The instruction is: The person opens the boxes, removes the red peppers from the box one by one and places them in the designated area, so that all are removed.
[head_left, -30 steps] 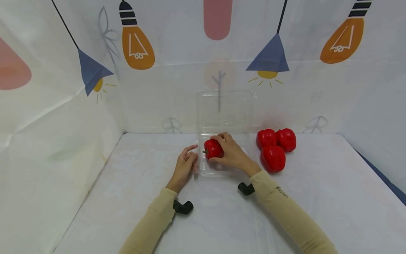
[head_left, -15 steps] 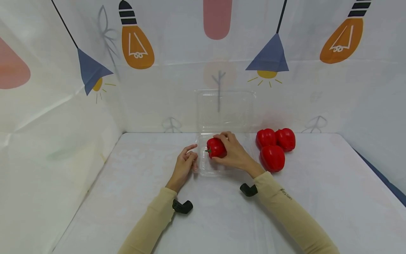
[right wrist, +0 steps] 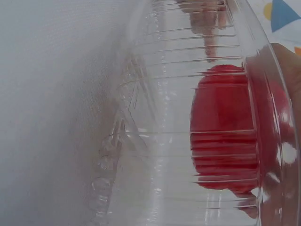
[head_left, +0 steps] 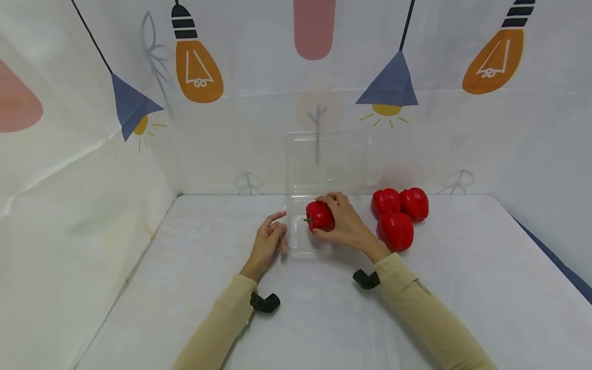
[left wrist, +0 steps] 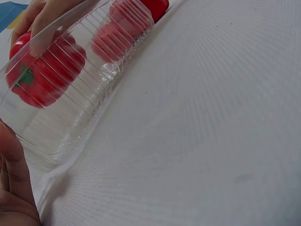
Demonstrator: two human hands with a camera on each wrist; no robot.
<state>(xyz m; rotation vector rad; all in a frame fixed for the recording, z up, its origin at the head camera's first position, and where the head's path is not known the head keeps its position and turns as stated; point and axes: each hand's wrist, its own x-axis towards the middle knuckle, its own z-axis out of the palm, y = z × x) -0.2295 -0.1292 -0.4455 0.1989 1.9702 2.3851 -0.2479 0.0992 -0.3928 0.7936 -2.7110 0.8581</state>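
Note:
A red bell pepper point(head_left: 318, 215) with a green stem is in my right hand point(head_left: 344, 221), gripped between thumb and fingers inside the base of a clear plastic clamshell container point(head_left: 302, 246). In the left wrist view the pepper point(left wrist: 47, 70) shows through the ribbed wall, stem towards the left side. Whether it touches the container's floor I cannot tell. My left hand point(head_left: 269, 237) rests by the container's left edge, index finger stretched along it and the others loosely bent, holding nothing. The right wrist view shows the pepper point(right wrist: 223, 129) through the near wall.
Several more red bell peppers point(head_left: 395, 231) stand grouped on the white table point(head_left: 319, 318), just right of the container. The container's clear lid point(head_left: 328, 162) stands raised against the printed backdrop point(head_left: 259, 128) behind the table.
My right hand has shifted slightly to the right with the bell pepper, away from the container's left wall. The left hand has stayed at the container's edge.

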